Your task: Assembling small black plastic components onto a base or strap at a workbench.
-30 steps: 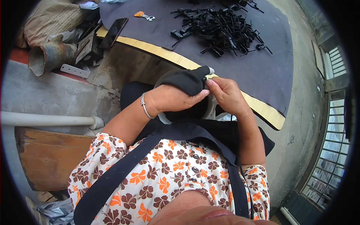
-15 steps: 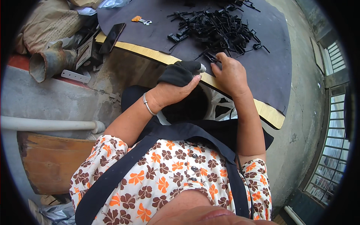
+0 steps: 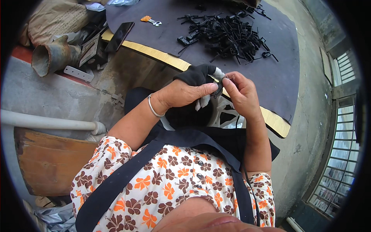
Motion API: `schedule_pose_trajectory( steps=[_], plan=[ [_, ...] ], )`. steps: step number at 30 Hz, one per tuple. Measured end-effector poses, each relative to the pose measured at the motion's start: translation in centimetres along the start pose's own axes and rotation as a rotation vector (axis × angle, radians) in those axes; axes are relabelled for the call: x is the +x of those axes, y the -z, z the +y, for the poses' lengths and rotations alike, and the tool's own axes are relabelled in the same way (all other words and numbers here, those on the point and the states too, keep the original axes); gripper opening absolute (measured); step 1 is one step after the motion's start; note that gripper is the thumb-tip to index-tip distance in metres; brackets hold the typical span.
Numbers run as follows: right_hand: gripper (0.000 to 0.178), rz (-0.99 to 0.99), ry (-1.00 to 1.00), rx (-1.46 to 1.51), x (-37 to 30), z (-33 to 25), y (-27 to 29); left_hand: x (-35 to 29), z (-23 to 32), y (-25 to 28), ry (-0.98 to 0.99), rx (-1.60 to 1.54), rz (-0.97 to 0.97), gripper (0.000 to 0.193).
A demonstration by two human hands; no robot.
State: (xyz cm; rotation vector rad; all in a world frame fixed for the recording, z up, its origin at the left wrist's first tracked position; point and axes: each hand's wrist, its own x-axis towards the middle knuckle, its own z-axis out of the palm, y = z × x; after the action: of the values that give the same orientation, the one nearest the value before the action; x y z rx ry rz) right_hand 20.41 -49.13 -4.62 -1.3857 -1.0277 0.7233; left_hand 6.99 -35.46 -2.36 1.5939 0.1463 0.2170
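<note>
My left hand [image 3: 179, 94] has a black glove-like covering [image 3: 193, 75] over its fingers, with white wrapping on the fingertips. Between its thumb and fingers is a small black plastic part [image 3: 218, 90], just above the near table edge. My right hand [image 3: 245, 96] pinches the same part from the other side, thumb and forefinger together. Much of the part is hidden by the fingers. Beyond the hands, a pile of similar black parts with thin stems [image 3: 232, 36] lies on the dark table cover [image 3: 154, 42].
A small wrench with an orange end [image 3: 151, 21] and a black phone [image 3: 120, 36] lie at the table's left. Beyond the left edge are a rusty pipe piece [image 3: 54, 56] and a paper sack [image 3: 58, 21]. Below the hands, a round container [image 3: 164, 123] stands under the table edge.
My right hand has drawn back from the pile to my left hand, bringing a black part. My left hand has moved slightly right, and both now meet on the part.
</note>
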Motion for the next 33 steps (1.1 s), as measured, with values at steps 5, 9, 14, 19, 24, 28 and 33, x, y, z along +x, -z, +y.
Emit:
schedule_pose_trajectory(
  steps=[5,9,14,19,24,28,33],
  plan=[
    [0.017,0.18,0.071,-0.028,0.2,0.2,-1.2,0.3,-0.5,-0.6,-0.092,0.061,0.058,0.025],
    [0.029,0.023,0.318,-0.318,-0.5,-2.0,-1.6,0.1,-1.9,-0.8,-0.042,0.219,0.237,0.024],
    [0.015,0.221,0.08,-0.052,-0.2,0.5,-1.9,-0.6,-0.2,-0.9,-0.117,0.257,0.071,0.023],
    [0.02,0.099,-0.004,-0.068,-0.3,-0.3,-1.1,-0.7,-0.2,-1.3,-0.079,0.342,0.154,0.024],
    [0.023,0.025,0.067,-0.267,-0.5,-0.5,-1.7,-0.8,-0.7,-1.6,-0.08,0.418,0.262,0.024],
    [0.025,0.055,0.005,-0.245,-0.5,0.1,-2.5,-0.5,-0.8,-1.2,-0.44,0.776,0.258,0.023],
    [0.026,0.168,0.047,0.157,-0.2,2.8,-4.1,-0.4,-1.0,-1.0,-0.666,1.083,0.261,0.02]
  ],
)
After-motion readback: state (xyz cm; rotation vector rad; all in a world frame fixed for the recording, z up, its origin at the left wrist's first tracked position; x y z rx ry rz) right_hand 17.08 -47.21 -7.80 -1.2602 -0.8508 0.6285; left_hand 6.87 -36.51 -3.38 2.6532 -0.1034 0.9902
